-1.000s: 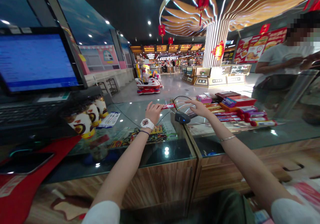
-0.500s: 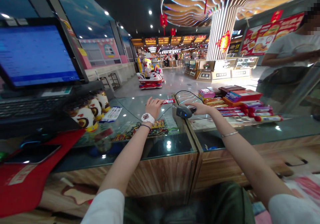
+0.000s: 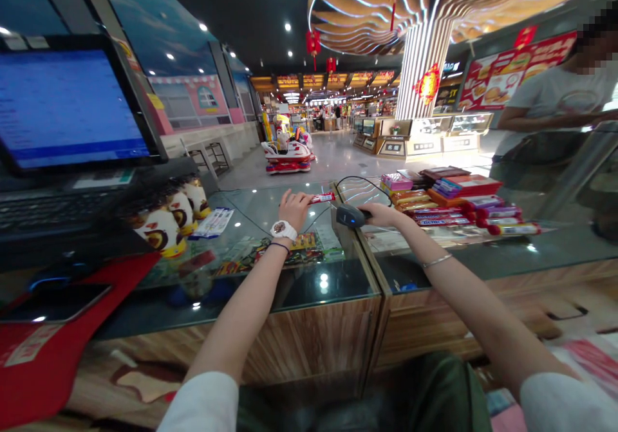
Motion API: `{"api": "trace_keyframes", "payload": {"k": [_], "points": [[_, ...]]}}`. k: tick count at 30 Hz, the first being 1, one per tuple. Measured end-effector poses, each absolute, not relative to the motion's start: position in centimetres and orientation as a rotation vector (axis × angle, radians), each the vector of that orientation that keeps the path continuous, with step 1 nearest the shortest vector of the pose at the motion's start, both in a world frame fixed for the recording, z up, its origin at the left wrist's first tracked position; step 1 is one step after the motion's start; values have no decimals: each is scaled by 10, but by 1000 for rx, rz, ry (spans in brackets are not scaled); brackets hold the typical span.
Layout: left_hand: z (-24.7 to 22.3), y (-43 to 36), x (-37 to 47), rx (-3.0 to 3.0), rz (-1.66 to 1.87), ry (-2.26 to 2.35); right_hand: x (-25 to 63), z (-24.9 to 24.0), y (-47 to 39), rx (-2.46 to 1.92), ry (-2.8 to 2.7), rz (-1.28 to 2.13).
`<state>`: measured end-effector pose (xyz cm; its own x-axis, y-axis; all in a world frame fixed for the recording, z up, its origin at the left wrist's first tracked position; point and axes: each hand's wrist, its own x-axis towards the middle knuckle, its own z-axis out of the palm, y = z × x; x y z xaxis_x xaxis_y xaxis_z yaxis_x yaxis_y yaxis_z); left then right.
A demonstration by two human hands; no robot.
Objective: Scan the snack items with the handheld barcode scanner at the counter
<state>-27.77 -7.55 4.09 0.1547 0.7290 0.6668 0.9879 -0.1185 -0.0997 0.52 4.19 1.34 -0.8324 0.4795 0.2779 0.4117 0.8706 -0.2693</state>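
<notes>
Glass-topped worktop (image 3: 304,287), wood-fronted, seam between two sections running from near edge to far edge. Left hand (image 3: 293,208) close to the far edge, just left of the seam: grip grasping one end of a small red packet (image 3: 322,197), likely a snack stick. Other end pokes out right toward the seam; held by the end, probably so most of the wrapper stays uncovered. Whether it touches the glass: can't tell.

Right hand (image 3: 383,215) just right of the seam, grip clenched round the handle of a dark scanner (image 3: 351,216), blue light on top. Head lies over the seam, nearer the left hand, roughly angled at the packet's side; handle hold presumably keeps the head free. Black cable (image 3: 360,178) loops behind, by the far edge.

Stacked sweets (image 3: 454,194) right of the right hand, toward the far edge, boxes and tubes piled in rows, likely to save room. Left end: monitor (image 3: 72,107), printed cups (image 3: 161,229), leaflet (image 3: 212,222) beside them. Near left corner: phone (image 3: 62,303) flat on a red mat (image 3: 103,306). Another person (image 3: 555,97) stands beyond the right end.
</notes>
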Motion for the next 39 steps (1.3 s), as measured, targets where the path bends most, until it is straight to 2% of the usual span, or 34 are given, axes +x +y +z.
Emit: {"api": "trace_keyframes", "payload": {"k": [9, 16, 24, 39], "points": [[41, -74, -285, -1850, -696, -1680, -6, 22, 29, -492, -2280, 234], [41, -74, -287, -1840, -701, -1701, -9, 28, 14, -577, -2000, 352], [44, -75, -299, -1756, -716, -1772, -17, 29, 2, -805, -2179, 306], [42, -78, -307, -1715, -687, -1845, -26, 29, -12, -928, -2419, 133]]}}
